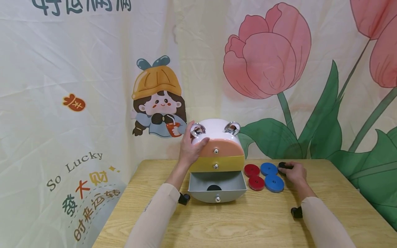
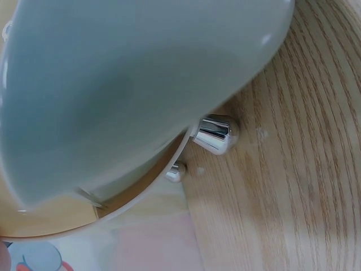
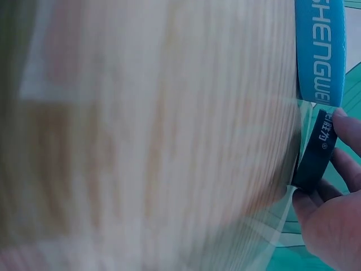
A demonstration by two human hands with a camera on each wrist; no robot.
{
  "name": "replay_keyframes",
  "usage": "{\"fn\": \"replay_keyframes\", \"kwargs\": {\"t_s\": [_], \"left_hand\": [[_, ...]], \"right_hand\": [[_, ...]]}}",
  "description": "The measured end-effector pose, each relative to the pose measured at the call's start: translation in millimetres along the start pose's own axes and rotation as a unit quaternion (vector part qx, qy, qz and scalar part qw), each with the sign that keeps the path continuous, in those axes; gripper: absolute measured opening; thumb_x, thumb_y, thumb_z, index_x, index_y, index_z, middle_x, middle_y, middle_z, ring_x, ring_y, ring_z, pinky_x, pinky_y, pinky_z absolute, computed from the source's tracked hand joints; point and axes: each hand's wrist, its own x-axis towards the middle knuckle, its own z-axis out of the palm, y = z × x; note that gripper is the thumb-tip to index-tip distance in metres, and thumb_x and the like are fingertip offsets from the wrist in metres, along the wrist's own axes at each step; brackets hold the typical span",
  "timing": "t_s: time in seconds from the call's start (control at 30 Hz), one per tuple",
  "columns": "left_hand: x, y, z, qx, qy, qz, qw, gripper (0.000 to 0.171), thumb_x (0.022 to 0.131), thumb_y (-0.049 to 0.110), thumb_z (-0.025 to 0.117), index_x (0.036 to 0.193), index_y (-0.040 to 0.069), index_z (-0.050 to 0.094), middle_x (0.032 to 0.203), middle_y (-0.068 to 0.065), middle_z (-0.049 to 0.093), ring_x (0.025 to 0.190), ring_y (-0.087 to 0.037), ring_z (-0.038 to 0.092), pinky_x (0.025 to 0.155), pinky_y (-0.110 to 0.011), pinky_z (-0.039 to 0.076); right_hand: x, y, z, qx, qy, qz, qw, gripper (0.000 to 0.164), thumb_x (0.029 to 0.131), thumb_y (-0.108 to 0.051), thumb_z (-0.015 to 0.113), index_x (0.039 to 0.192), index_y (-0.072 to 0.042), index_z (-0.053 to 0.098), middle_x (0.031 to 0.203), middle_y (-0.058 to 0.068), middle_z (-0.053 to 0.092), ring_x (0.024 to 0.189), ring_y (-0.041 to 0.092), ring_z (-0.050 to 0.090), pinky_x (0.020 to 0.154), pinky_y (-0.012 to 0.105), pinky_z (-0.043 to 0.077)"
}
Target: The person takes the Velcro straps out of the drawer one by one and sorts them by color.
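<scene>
A small frog-shaped drawer cabinet (image 1: 216, 128) with a white top and silver ring eyes stands on the table. My left hand (image 1: 189, 148) grips its upper left side, thumb across the front by the peach drawer (image 1: 204, 150). The bottom grey drawer (image 1: 198, 184) is pulled out, and a black disc (image 1: 214, 188) lies in it. To the right of the cabinet, my right hand (image 1: 296, 172) pinches a black tape roll (image 3: 316, 149) between thumb and fingers at the table's back. Beside that roll is a blue roll (image 3: 320, 56) with white lettering.
Two red rolls (image 1: 252, 174) and two blue rolls (image 1: 274, 187) lie between the cabinet and my right hand. The yellow drawer (image 1: 201, 163) is closed. Silver feet (image 2: 217, 134) hold the cabinet off the wooden table (image 1: 242, 227). A printed curtain (image 1: 201, 41) hangs behind.
</scene>
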Motion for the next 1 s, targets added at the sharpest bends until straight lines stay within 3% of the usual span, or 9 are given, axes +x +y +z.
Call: {"fn": "replay_keyframes", "kwargs": {"t_s": [0.23, 0.43, 0.73, 0.93, 1.0], "left_hand": [[-0.1, 0.4, -0.2, 0.000, 0.001, 0.002, 1.0000, 0.098, 0.085, 0.069, 0.074, 0.163, 0.031, 0.029, 0.158, -0.004, 0.046, 0.137, -0.027, 0.052, 0.113, -0.051, 0.048], [-0.4, 0.1, -0.9, 0.002, 0.000, 0.002, 1.0000, 0.101, 0.085, 0.069, 0.074, 0.163, 0.024, 0.029, 0.157, -0.005, 0.047, 0.135, -0.028, 0.053, 0.111, -0.052, 0.049], [-0.3, -0.9, -0.3, 0.004, 0.001, 0.003, 1.0000, 0.102, 0.083, 0.073, 0.073, 0.162, 0.027, 0.030, 0.157, -0.005, 0.048, 0.136, -0.027, 0.052, 0.112, -0.051, 0.048], [0.5, -0.5, 0.2, 0.002, 0.003, 0.002, 1.0000, 0.100, 0.082, 0.073, 0.073, 0.163, 0.032, 0.029, 0.157, -0.005, 0.048, 0.135, -0.026, 0.053, 0.110, -0.051, 0.049], [0.8, -0.5, 0.4, 0.001, 0.004, 0.002, 1.0000, 0.099, 0.082, 0.073, 0.073, 0.162, 0.034, 0.029, 0.156, -0.005, 0.049, 0.134, -0.026, 0.054, 0.110, -0.051, 0.050]], "right_hand": [[1.5, 1.5, -2.1, -0.010, -0.018, -0.004, 1.000, 0.050, 0.100, -0.024, 0.069, 0.136, 0.009, 0.060, 0.145, 0.037, 0.049, 0.134, 0.056, 0.039, 0.110, 0.066, 0.038], [2.6, 2.2, -2.9, -0.019, -0.025, -0.005, 0.999, 0.047, 0.102, -0.021, 0.065, 0.137, 0.009, 0.060, 0.145, 0.037, 0.049, 0.135, 0.056, 0.040, 0.110, 0.064, 0.039], [0.0, 2.1, -5.7, -0.017, -0.042, -0.011, 0.999, 0.047, 0.103, -0.020, 0.062, 0.141, 0.008, 0.057, 0.148, 0.038, 0.046, 0.136, 0.056, 0.040, 0.110, 0.063, 0.041], [-0.5, -1.8, -5.5, -0.010, -0.030, -0.017, 0.999, 0.049, 0.104, -0.021, 0.062, 0.142, 0.008, 0.056, 0.146, 0.037, 0.048, 0.126, 0.049, 0.049, 0.091, 0.050, 0.055], [-0.3, -5.2, -4.8, -0.010, -0.021, -0.020, 1.000, 0.050, 0.104, -0.022, 0.062, 0.144, 0.007, 0.055, 0.147, 0.037, 0.048, 0.126, 0.049, 0.050, 0.090, 0.050, 0.055]]}}
